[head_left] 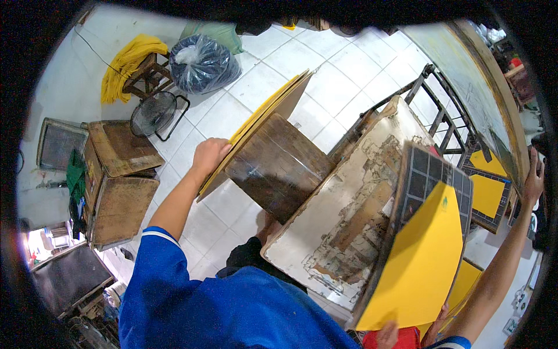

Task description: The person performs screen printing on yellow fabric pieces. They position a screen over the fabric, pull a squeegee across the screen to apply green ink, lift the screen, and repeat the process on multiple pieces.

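Note:
My left hand (213,155) is closed on the near edge of some upright flat boards (285,99) with yellow sheets (264,109) against them. The boards stand tilted at the end of a dark wooden panel (279,163). Far out to the right, my right hand (533,179) is raised with its fingers stretched out, close to a dark object at the picture's rim. I cannot make out whether they touch. Between my arms, another person's hand (387,335) is at the lower edge of a dark gridded board (433,168) bearing a large yellow sheet (421,256).
A worn, stained white table (325,232) lies ahead of me. Beyond it stand a black metal frame (444,116) and a large tilted panel (465,75). On the left are a wooden cabinet (125,203), a fan (154,113), a stuffed plastic bag (203,67) and yellow cloth (131,64).

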A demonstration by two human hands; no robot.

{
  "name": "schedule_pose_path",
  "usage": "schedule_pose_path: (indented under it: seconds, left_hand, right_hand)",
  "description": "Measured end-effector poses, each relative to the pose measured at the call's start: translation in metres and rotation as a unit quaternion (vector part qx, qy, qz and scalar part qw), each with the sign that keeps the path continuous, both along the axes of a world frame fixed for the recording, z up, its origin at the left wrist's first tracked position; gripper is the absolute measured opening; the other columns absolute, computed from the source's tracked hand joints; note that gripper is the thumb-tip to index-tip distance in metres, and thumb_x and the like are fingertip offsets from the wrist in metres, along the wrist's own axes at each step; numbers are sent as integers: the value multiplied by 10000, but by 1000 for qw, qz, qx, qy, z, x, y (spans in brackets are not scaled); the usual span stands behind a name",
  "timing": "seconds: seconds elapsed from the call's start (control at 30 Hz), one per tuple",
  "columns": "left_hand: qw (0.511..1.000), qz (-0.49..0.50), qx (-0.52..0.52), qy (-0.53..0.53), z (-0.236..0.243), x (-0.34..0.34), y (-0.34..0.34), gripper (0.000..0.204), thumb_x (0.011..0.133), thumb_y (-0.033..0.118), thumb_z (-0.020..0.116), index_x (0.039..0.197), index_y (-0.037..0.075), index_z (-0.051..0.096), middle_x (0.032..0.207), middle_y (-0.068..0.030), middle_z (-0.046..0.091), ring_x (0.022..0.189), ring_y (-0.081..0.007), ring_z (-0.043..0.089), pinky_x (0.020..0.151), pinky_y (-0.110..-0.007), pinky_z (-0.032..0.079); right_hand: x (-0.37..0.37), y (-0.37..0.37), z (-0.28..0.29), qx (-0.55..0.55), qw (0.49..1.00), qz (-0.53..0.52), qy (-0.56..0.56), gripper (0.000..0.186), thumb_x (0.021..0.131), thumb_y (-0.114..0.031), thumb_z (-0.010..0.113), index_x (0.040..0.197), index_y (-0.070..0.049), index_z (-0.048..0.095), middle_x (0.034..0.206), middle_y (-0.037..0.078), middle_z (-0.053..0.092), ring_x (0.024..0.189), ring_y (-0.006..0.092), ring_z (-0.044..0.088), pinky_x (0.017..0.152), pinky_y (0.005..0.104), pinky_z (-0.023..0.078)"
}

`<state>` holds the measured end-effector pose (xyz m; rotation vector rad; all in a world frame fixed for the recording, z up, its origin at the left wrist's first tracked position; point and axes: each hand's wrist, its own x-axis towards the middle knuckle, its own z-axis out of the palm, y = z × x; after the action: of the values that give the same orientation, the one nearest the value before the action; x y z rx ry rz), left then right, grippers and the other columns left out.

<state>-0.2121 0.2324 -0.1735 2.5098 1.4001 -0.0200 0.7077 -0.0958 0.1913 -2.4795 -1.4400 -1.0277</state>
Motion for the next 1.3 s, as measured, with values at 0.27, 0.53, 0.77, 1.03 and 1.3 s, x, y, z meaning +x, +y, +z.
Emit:
schedule_pose_path:
  seconds: [0.27, 0.53, 0.77, 1.03, 1.3]
  left_hand:
    - [991, 120, 65, -7, 45, 57, 17, 351, 971, 403, 652, 950, 65, 742, 887, -218, 730, 866, -429, 703, 800, -539, 550]
    - [945, 83, 298, -106, 259, 10, -162, 210, 993, 246, 679, 1067, 64, 752, 880, -155, 715, 827, -366, 685, 721, -454, 504]
    - [960, 158, 163, -164, 101, -43, -294, 552, 958, 501, 673, 1242, 29, 715, 1206, -219, 728, 1219, -404, 645, 1064, -488, 475]
    - [817, 550, 69, -156, 32, -117, -285, 721, 984, 627, 594, 874, -84, 646, 887, -294, 673, 832, -444, 632, 767, -519, 479]
    - [889, 387, 165, -180, 138, -160, -293, 426, 964, 361, 747, 826, -30, 651, 681, -138, 638, 591, -239, 569, 574, -417, 452]
  right_hand:
    - [-65, 10, -13, 50, 993, -35, 99, 501, 1014, -576, 551, 1379, -256, 674, 1293, 104, 695, 1156, 291, 671, 1013, 393, 487]
    - [-141, 30, -6, 130, 976, -66, 165, 811, 827, -831, 625, 1177, -110, 753, 1092, 196, 749, 1097, 364, 696, 946, 438, 512]
    - [-172, 29, -13, 136, 973, -83, 165, 783, 844, -816, 613, 1160, -113, 750, 1144, 213, 733, 1107, 394, 688, 955, 478, 515]
    - [-201, 22, -30, 146, 978, -97, 113, 793, 832, -840, 595, 1183, -145, 750, 1166, 173, 736, 1135, 390, 681, 967, 504, 522]
    - [-169, 14, -60, 135, 987, -50, 67, 852, 822, -882, 527, 1171, -139, 755, 1194, 133, 744, 1168, 392, 677, 979, 508, 529]
